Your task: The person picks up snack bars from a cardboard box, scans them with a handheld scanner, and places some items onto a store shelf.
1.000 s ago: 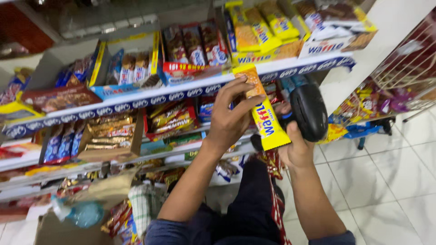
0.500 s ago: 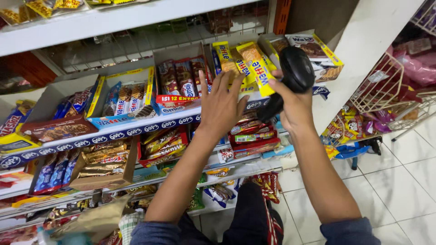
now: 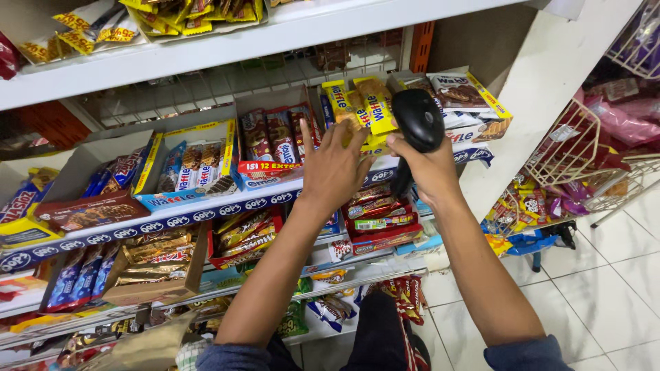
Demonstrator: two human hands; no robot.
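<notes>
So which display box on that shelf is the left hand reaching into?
The left hand is at the box of yellow wafer packs, beside the black handheld scanner; the red-pack box sits further left.

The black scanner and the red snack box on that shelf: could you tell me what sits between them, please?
Yellow wafer packs stand between the black scanner and red snack box, the left hand touching them, in the head view.

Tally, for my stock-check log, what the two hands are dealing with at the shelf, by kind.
Hands: 2, the left hand and the right hand
Black handheld scanner: 1, gripped in the right hand
Yellow wafer packs: 2 clearly seen, at the left fingertips
Total: 5
</notes>
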